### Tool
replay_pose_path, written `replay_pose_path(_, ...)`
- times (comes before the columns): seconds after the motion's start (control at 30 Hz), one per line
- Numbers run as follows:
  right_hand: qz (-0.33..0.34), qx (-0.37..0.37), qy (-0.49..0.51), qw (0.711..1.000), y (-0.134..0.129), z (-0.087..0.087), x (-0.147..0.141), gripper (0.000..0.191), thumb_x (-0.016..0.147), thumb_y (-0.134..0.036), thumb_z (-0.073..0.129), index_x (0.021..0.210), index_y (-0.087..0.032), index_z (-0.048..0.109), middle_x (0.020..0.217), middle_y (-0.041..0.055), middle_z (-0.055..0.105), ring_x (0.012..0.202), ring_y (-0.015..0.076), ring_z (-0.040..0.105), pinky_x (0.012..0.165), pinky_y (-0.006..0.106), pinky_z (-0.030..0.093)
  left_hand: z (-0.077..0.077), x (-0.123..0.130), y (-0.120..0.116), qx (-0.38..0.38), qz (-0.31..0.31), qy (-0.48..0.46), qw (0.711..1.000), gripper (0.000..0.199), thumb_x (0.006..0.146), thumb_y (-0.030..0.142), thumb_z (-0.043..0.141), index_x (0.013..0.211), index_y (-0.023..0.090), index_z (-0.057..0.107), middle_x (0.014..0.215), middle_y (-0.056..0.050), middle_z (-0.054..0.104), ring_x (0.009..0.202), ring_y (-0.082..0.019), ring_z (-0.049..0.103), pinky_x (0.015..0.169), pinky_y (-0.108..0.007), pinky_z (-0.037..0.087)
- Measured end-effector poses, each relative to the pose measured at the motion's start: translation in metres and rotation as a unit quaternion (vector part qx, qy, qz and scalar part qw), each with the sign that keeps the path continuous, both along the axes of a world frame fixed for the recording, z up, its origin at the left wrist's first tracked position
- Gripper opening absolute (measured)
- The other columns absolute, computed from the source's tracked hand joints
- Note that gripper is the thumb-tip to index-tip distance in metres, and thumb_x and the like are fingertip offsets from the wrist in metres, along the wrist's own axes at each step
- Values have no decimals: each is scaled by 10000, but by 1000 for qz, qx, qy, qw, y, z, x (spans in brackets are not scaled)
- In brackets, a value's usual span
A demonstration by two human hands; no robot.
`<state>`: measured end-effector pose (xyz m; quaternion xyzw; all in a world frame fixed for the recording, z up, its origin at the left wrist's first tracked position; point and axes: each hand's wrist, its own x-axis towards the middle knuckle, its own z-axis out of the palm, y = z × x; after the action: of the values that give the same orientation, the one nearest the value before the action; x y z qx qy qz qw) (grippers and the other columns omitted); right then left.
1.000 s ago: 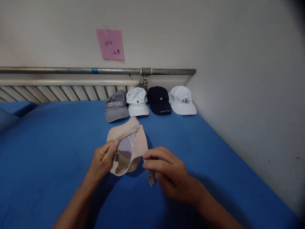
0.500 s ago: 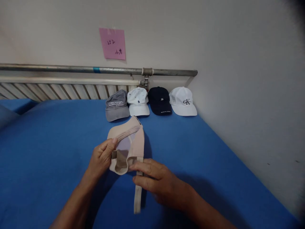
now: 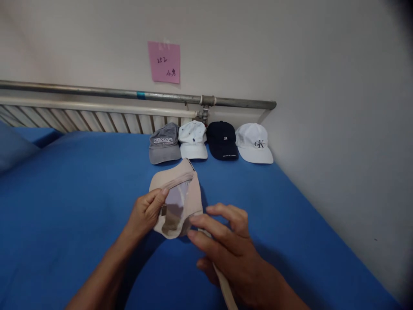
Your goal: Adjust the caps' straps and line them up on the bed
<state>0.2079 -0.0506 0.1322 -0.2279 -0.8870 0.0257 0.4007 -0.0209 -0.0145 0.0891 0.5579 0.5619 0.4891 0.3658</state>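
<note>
Gripping the beige cap [image 3: 177,200] with the left hand [image 3: 148,211], clamped on its left edge, with the thumb laid over the inside of the rim. Tilted open side toward the person, with the brim pointing away, showing pale purple lining and, just beside the thumb, a small brownish fitting [image 3: 164,210]. Over to the right hand [image 3: 232,245], close in at the cap's back edge, with fingers curved and spread apart. Reaching across a pale strap [image 3: 225,288], trailing out below the hand to the bottom of the view. Hard to see there, partly covered: cannot tell about any pinch on the strap.

Held over the middle of a blue sheet [image 3: 80,181], just in front of a row of four. Going along from the left, brims toward the person: gray cap [image 3: 164,144] with white lettering, small-emblem white cap [image 3: 193,140], black cap [image 3: 222,141], then big-letter white cap [image 3: 254,143], nearest the right-hand wall [image 3: 322,129]. Behind the row, up to a metal pipe [image 3: 97,91], running above a pale radiator [image 3: 97,121]. Higher again, to a pink paper [image 3: 164,62], taped up and marked with dark handwriting.
</note>
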Motion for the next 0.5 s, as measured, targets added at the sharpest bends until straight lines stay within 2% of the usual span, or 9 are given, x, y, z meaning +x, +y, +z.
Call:
replay_pose_path(0.07, 30, -42, 42, 998, 3, 8, -2, 291, 947, -167, 519, 1224, -245, 565, 1155, 82, 695, 1147, 252, 583, 995, 424, 451, -1, 1, 0, 2, -9, 9, 1000, 527, 853, 631, 508, 536, 219, 419, 520, 40, 371, 499, -119, 349, 486, -253, 298)
replay_pose_path(0.17, 108, -225, 95, 964, 14, 11, -12, 325, 1006, -178, 395, 1296, -271, 507, 952, 21, 684, 793, 141, 638, 773, 290, 521, -2, 1, 1, -1, -19, 33, 999, 523, 852, 609, 509, 531, 220, 367, 526, 47, 324, 499, -113, 314, 485, -249, 279)
replay_pose_path(0.23, 91, -367, 90, 921, 23, 7, -19, 278, 1029, -263, 367, 1247, -256, 539, 796, -23, 627, 614, 102, 555, 618, 231, 480, -2, 1, 1, -12, -36, 40, 998, 513, 856, 596, 501, 538, 221, 354, 532, 48, 316, 500, -112, 305, 485, -247, 272)
replay_pose_path(0.3, 51, -461, 92, 881, 33, -3, -24, 271, 1028, -347, 363, 1122, -226, 587, 719, -33, 580, 569, 95, 504, 557, 219, 434, -1, 1, 0, -32, -66, 31, 997, 502, 863, 590, 494, 552, 222, 353, 543, 47, 320, 505, -112, 304, 484, -247, 267)
replay_pose_path(0.4, 26, -509, 78, 857, 45, -23, -26, 259, 1001, -363, 407, 945, -202, 601, 632, -40, 533, 555, 93, 483, 542, 222, 388, 2, -2, -2, -64, -117, -1, 991, 486, 877, 589, 479, 580, 218, 378, 563, 48, 318, 523, -115, 301, 493, -252, 260)
replay_pose_path(0.5, 24, -531, 80, 843, 51, -38, -23, 269, 992, -385, 424, 910, -194, 596, 615, -42, 529, 545, 89, 472, 548, 228, 375, 0, -10, -2, -75, -165, -22, 983, 453, 912, 542, 426, 622, 197, 475, 587, 33, 388, 565, -128, 348, 527, -262, 281)
